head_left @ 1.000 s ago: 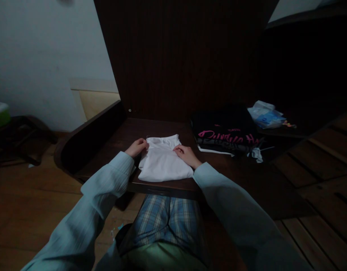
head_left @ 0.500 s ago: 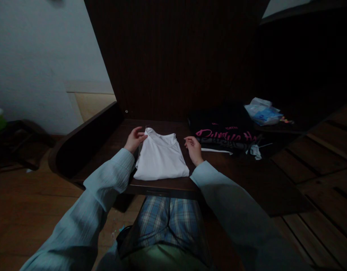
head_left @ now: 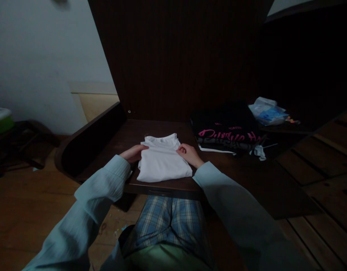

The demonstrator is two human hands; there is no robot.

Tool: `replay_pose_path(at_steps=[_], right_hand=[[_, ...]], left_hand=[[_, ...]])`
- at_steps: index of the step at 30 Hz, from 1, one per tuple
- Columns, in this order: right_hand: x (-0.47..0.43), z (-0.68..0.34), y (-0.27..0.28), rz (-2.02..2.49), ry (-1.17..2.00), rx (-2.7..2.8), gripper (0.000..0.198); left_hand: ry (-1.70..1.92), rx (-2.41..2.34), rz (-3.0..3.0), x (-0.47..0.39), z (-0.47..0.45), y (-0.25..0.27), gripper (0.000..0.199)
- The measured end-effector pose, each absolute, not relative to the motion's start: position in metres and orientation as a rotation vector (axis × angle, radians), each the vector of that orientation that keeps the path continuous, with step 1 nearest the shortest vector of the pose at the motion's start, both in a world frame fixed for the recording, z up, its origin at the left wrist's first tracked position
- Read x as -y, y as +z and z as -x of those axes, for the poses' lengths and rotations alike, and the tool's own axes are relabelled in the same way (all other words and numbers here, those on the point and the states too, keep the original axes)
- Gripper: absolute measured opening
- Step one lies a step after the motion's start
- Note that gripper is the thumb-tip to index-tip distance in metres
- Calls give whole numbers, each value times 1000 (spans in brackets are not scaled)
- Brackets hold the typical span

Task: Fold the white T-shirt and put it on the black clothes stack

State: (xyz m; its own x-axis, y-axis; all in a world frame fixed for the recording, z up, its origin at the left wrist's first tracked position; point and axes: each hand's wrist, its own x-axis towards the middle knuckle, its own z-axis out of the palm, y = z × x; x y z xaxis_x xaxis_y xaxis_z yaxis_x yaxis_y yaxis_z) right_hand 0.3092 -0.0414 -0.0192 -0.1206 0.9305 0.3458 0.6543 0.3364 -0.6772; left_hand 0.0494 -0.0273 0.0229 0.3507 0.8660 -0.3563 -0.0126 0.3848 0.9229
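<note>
A white T-shirt lies folded on the dark wooden desk top, its neckline toward the back. My left hand pinches the upper layer at the shirt's left edge, thumb on top and the other fingers partly hidden beneath the cloth. On the opposite side my right hand is closed on the right edge, with its fingers curled at the fabric. Between the two hands the upper layer forms a soft crosswise fold below the collar.
To the right sits a stack of dark folded clothes with pink lettering. Behind it are clear plastic packets, and a crumpled pale scrap lies near its front corner. A raised side panel borders the desk on the left.
Both hands have come down to the shirt's side edges and closed on them. The collar part now lies flatter, with a crease below it. The view has shifted slightly.
</note>
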Motion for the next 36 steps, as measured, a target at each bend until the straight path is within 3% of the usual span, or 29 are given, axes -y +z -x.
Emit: replay_pose_path(at_steps=[18,24,31,36], right_hand=[[40,-310,-24,1401,442,1896,4],[41,-310,-21,1356,432,1863,8],[42,-312,-18,1341,527,1543,9],[41,-311,-19,1359,572,1506,9]], left_hand=[[820,-1050,-897,9,-39,8,20],[1165,-865,-973,8,-48,10,70],[1175,-1164,-783,-3,-48,5,40],[1102,-1336,-915,-5,-51,11,49]])
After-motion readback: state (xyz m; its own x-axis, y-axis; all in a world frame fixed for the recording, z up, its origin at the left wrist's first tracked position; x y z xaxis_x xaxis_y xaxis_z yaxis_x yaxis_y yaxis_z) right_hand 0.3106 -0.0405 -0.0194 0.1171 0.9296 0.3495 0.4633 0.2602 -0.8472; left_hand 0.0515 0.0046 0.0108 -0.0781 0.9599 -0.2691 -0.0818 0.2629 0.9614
